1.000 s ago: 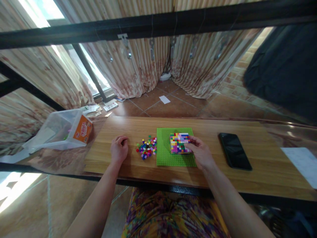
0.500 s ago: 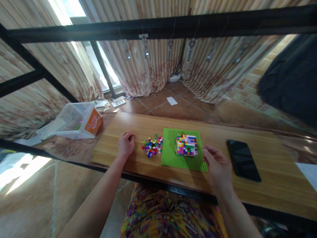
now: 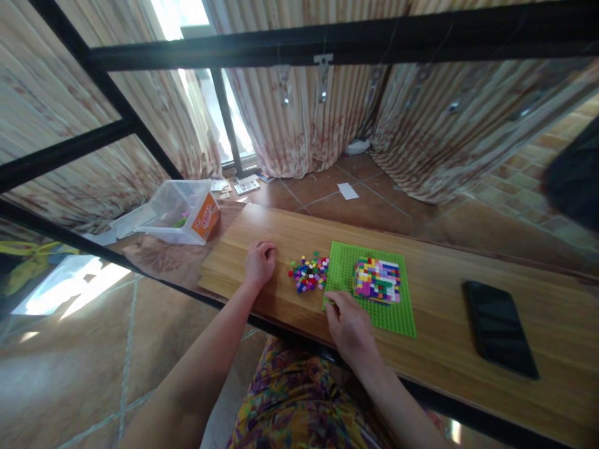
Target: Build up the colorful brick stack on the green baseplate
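Observation:
On the wooden table, my left hand (image 3: 261,264) rests with its fingers curled in, just left of a loose pile of small coloured bricks (image 3: 309,274). Nothing shows in its grip, though the palm is hidden. My right hand (image 3: 350,325) hovers over the near left corner of the green baseplate (image 3: 393,321), its bent thumb and forefinger slightly apart and no brick visible between them. A multicoloured block of bricks (image 3: 377,279) stands on the baseplate, just beyond the right hand.
A black phone (image 3: 500,327) lies on the table (image 3: 442,299) to the right. At the far left is a clear plastic bin (image 3: 175,215) with an orange label. A black metal bar (image 3: 262,51) crosses above the table's far side, before striped curtains.
My right hand has moved left, from the baseplate's right edge to its near left corner. The left hand stays beside the pile. The whole view has shifted and tilted.

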A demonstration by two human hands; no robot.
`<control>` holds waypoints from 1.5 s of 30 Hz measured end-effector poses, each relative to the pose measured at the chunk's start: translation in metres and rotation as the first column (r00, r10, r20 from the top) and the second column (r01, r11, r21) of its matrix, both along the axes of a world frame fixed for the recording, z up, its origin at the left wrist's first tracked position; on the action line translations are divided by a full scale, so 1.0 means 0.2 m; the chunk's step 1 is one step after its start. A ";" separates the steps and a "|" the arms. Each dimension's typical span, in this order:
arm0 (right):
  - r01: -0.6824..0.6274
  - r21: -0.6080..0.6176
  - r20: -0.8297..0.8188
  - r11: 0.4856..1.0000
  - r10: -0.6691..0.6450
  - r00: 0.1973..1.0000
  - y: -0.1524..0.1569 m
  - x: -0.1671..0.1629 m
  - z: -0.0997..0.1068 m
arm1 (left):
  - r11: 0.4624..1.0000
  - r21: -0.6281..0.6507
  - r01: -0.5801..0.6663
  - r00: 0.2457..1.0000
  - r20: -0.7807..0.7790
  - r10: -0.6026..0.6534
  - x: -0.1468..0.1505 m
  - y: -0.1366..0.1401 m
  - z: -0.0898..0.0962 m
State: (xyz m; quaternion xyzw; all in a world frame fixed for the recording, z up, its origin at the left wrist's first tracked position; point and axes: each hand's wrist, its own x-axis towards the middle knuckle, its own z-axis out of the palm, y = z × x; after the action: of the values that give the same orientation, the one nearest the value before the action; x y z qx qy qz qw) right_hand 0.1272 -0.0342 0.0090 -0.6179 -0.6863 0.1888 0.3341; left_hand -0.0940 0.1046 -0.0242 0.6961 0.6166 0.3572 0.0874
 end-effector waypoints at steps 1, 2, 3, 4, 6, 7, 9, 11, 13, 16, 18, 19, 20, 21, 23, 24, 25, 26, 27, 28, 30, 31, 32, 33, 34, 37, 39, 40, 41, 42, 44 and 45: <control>0.012 0.005 0.028 1.000 -0.012 1.000 0.02 -0.01 -0.01 | 1.000 0.000 -0.001 1.000 0.002 0.001 0.00 0.00 0.00; 0.020 0.010 0.049 1.000 -0.021 0.999 0.04 -0.01 -0.02 | 1.000 0.000 -0.002 1.000 0.004 0.002 0.00 0.00 0.00; 0.025 0.015 0.066 1.000 -0.026 0.997 0.06 -0.02 -0.03 | 1.000 -0.001 -0.002 1.000 0.006 0.002 0.00 0.00 0.00; 0.027 0.021 0.079 0.999 -0.029 0.996 0.08 -0.02 -0.03 | 1.000 -0.003 -0.001 1.000 0.007 0.001 0.00 0.00 0.00; 0.029 0.034 0.110 0.999 -0.032 0.993 0.12 -0.03 -0.03 | 1.000 -0.004 -0.003 1.000 0.009 0.003 0.00 0.00 0.00; 0.037 0.036 0.132 0.999 -0.041 0.990 0.14 -0.04 -0.04 | 1.000 -0.003 -0.004 1.000 0.011 0.004 0.01 0.00 0.00; 0.057 0.023 0.185 0.998 -0.060 0.981 0.17 -0.04 -0.04 | 1.000 -0.001 -0.004 1.000 0.013 0.004 0.01 0.00 0.00; 0.069 -0.006 0.236 0.998 -0.066 0.969 0.20 -0.04 -0.04 | 1.000 0.000 -0.004 1.000 0.017 0.004 0.01 -0.01 0.00; 0.061 -0.031 0.270 0.998 -0.051 0.962 0.22 -0.04 -0.05 | 1.000 -0.003 -0.002 1.000 0.023 0.002 0.01 -0.01 0.01; 0.032 -0.055 0.292 0.998 -0.014 0.956 0.25 -0.02 -0.06 | 1.000 -0.007 0.001 0.999 0.033 -0.001 0.01 -0.01 0.01; 0.015 -0.068 0.299 0.998 0.006 0.954 0.26 -0.01 -0.06 | 1.000 -0.007 0.001 0.999 0.036 -0.001 0.01 -0.02 0.01; 0.011 -0.072 0.301 0.997 0.011 0.953 0.26 -0.01 -0.07 | 1.000 -0.004 0.000 0.999 0.037 0.000 0.01 -0.02 0.02; 0.010 -0.072 0.301 0.997 0.013 0.953 0.26 -0.01 -0.06 | 1.000 -0.002 -0.001 0.999 0.039 0.001 0.02 -0.02 0.02; 0.009 -0.069 0.298 0.998 0.012 0.955 0.26 0.00 -0.06 | 1.000 0.000 -0.001 0.999 0.040 0.001 0.02 -0.02 0.02; 0.006 -0.059 0.279 0.998 0.011 0.960 0.26 0.00 -0.05 | 1.000 0.003 0.001 0.999 0.041 -0.001 0.02 -0.02 0.02; 0.003 -0.061 0.267 0.998 0.013 0.964 0.26 0.00 -0.04 | 1.000 0.002 0.002 0.999 0.040 -0.002 0.02 -0.02 0.02; 0.004 -0.071 0.256 0.997 0.014 0.967 0.26 -0.01 -0.03 | 1.000 0.000 0.004 0.999 0.038 -0.004 0.02 -0.02 0.02; 0.008 -0.092 0.249 0.996 0.016 0.968 0.26 -0.01 -0.01 | 1.000 -0.001 0.004 0.999 0.035 -0.004 0.02 -0.02 0.02; 0.015 -0.121 0.248 0.993 0.016 0.969 0.27 -0.02 0.00 | 1.000 -0.004 0.003 1.000 0.031 -0.003 0.02 -0.02 0.02; 0.025 -0.151 0.250 0.988 0.014 0.968 0.27 -0.02 0.01 | 1.000 -0.005 -0.001 1.000 0.025 0.001 0.02 -0.02 0.02; 0.042 -0.202 0.261 0.979 0.013 0.965 0.28 -0.03 0.03 | 1.000 -0.005 -0.008 1.000 0.016 0.009 0.02 -0.02 0.02; 0.047 -0.221 0.270 0.974 0.015 0.963 0.29 -0.03 0.04 | 1.000 -0.005 -0.010 1.000 0.014 0.010 0.02 -0.02 0.01; 0.049 -0.236 0.279 0.970 0.019 0.960 0.30 -0.04 0.04 | 1.000 -0.005 -0.010 1.000 0.014 0.011 0.02 -0.02 0.01; 0.050 -0.248 0.290 0.967 0.024 0.957 0.30 -0.04 0.05 | 1.000 -0.004 -0.010 1.000 0.015 0.010 0.02 -0.02 0.01; 0.051 -0.259 0.303 0.965 0.031 0.952 0.30 -0.04 0.05 | 1.000 -0.003 -0.010 1.000 0.016 0.010 0.02 -0.02 0.01; 0.058 -0.281 0.334 0.958 0.040 0.942 0.30 -0.05 0.04 | 1.000 0.001 -0.010 1.000 0.021 0.010 0.02 -0.02 0.01; 0.064 -0.290 0.344 0.955 0.042 0.938 0.31 -0.06 0.04 | 1.000 0.004 -0.010 1.000 0.024 0.010 0.02 -0.02 0.01; 0.063 -0.293 0.345 0.954 0.044 0.937 0.32 -0.06 0.04 | 1.000 0.004 -0.011 1.000 0.024 0.011 0.02 -0.02 0.01; 0.060 -0.293 0.345 0.954 0.047 0.938 0.32 -0.06 0.04 | 1.000 0.004 -0.014 1.000 0.023 0.014 0.02 -0.02 0.01; 0.056 -0.293 0.345 0.954 0.051 0.937 0.33 -0.06 0.04 | 1.000 0.004 -0.016 1.000 0.021 0.016 0.02 -0.02 0.01; 0.049 -0.287 0.342 0.957 0.055 0.938 0.33 -0.07 0.04 | 1.000 0.005 -0.014 1.000 0.020 0.014 0.01 -0.02 0.01; 0.047 -0.280 0.339 0.959 0.052 0.939 0.33 -0.07 0.03 | 1.000 0.007 -0.011 1.000 0.021 0.010 0.01 -0.01 0.01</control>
State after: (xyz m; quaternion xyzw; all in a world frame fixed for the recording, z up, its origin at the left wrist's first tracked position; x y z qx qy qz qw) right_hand 0.1137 0.0327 0.0159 -0.6818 -0.7005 0.1750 0.1172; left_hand -0.0913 0.1017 -0.0219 0.6893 0.6180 0.3672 0.0897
